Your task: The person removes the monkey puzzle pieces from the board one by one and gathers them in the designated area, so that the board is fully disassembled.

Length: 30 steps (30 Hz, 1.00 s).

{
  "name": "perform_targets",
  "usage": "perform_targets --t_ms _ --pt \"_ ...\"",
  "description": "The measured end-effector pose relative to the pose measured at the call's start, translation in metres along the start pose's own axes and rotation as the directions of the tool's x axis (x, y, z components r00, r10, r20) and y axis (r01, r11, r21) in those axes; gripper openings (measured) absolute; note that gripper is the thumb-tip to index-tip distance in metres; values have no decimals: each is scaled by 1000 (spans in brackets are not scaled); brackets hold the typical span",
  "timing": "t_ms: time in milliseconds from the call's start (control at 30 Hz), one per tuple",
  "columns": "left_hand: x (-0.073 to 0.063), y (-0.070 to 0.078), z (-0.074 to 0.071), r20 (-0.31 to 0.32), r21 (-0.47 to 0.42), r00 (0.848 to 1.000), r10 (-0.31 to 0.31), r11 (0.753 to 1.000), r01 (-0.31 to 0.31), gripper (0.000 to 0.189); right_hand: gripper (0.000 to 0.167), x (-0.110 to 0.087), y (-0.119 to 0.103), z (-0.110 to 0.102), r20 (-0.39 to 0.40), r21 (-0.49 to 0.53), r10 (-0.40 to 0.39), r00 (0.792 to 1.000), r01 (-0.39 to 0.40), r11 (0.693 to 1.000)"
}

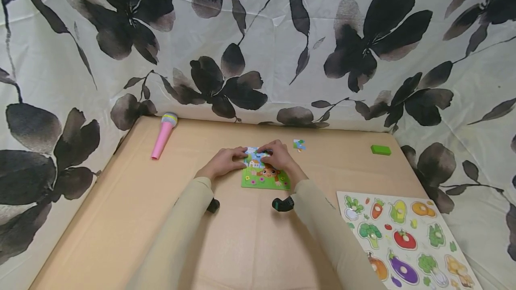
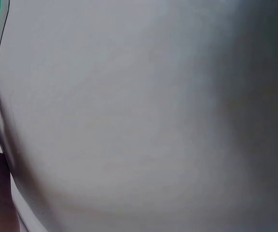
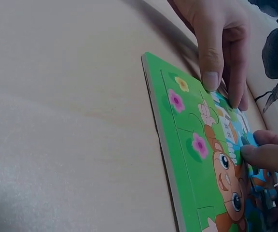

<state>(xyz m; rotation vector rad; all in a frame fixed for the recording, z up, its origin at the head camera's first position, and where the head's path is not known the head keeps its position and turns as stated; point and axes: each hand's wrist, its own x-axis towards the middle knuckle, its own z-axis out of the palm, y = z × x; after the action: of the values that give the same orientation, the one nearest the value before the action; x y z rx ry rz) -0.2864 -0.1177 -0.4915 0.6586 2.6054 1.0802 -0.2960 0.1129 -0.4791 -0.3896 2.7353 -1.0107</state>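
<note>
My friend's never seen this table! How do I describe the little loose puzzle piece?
On the tan table, find the monkey puzzle, then the right hand at it. Just to the right of that hand lies the little puzzle piece. It's blue with some green, lies apart from the puzzle, and isn't plain green like the block further right.

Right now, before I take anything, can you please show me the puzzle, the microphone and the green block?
Puzzle (image 3: 200, 145): right wrist view, on a pink flower on its printed face.
Microphone (image 1: 163, 136): head view, on its pink handle.
Green block (image 1: 380, 150): head view, on its top.
</note>
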Motion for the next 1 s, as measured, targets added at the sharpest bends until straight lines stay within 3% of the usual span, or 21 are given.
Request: perform_targets --t_ms 233,467,733,1000 --pt "1 0 -1 -6 10 1000 11 1000 -11 43 28 0 0 2 -32 25 -24 999 24 999" --pt "1 1 -1 -3 23 1000 23 999 -22 42 18 -2 9 4 -102 80 -6 995 14 997" --pt "1 -2 0 3 19 1000 11 1000 -11 42 26 0 18 3 -83 198 78 994 -60 978" --pt "2 -2 0 8 20 1000 2 1000 -2 43 25 0 18 3 -77 167 40 996 -27 986"
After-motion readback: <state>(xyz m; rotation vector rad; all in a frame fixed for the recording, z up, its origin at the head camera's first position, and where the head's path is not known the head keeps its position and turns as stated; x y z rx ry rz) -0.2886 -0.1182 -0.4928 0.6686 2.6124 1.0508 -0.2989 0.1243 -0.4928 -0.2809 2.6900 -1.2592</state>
